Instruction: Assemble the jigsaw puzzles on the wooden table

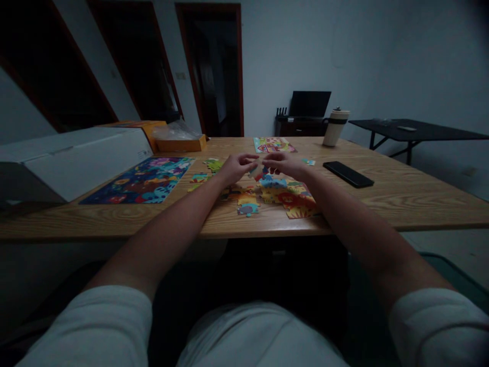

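Observation:
My left hand (237, 168) and my right hand (283, 164) meet above the table, fingers pinched close together. Between them is a jigsaw puzzle piece (256, 171), pale with a bit of red; both hands appear to hold it by its edges. Below my right hand lies a joined section of yellow puzzle (296, 199) with a red-maned lion. A blue piece (273, 181) sits at its upper edge. Nearer me is a loose teal-and-grey piece (248, 209). Green pieces (213, 164) lie to the left of my left hand, partly hidden by my forearm.
On the left are a dark blue picture sheet (147, 181), a white box (87, 155) and an orange box (181, 144) with clear plastic. A colourful card (273, 145) lies at the back. To the right are a black phone (347, 174) and a lidded cup (336, 127).

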Action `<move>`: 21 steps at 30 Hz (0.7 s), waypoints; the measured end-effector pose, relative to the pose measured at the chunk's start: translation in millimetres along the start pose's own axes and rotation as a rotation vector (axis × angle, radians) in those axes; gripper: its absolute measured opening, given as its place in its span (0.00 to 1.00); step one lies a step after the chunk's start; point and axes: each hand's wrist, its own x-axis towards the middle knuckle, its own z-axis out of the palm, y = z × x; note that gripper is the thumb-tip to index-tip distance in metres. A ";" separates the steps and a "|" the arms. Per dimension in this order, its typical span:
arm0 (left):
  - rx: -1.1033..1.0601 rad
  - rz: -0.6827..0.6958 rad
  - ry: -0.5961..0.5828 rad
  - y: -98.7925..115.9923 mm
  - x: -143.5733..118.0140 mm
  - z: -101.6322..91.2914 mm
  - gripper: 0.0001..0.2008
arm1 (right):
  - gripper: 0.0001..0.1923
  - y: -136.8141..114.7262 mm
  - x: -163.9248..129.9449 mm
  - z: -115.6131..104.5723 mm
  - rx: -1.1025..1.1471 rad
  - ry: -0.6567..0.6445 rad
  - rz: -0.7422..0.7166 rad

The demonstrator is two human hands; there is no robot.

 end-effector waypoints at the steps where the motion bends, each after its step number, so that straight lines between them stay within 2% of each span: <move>1: -0.003 0.010 -0.008 -0.2 0.5 0.8 0.18 | 0.14 -0.5 -0.7 1.4 -0.002 -0.018 -0.016; 7: 0.003 0.021 -0.050 1.5 1.2 4.3 0.19 | 0.12 1.0 0.0 6.8 -0.006 -0.073 -0.040; 13: 0.053 -0.043 -0.016 5.9 -0.4 2.6 0.19 | 0.10 6.3 1.3 6.5 0.002 -0.016 0.021; 21: 0.043 -0.293 -0.036 12.5 -5.5 -8.4 0.21 | 0.17 2.2 0.1 4.9 -0.078 0.081 0.111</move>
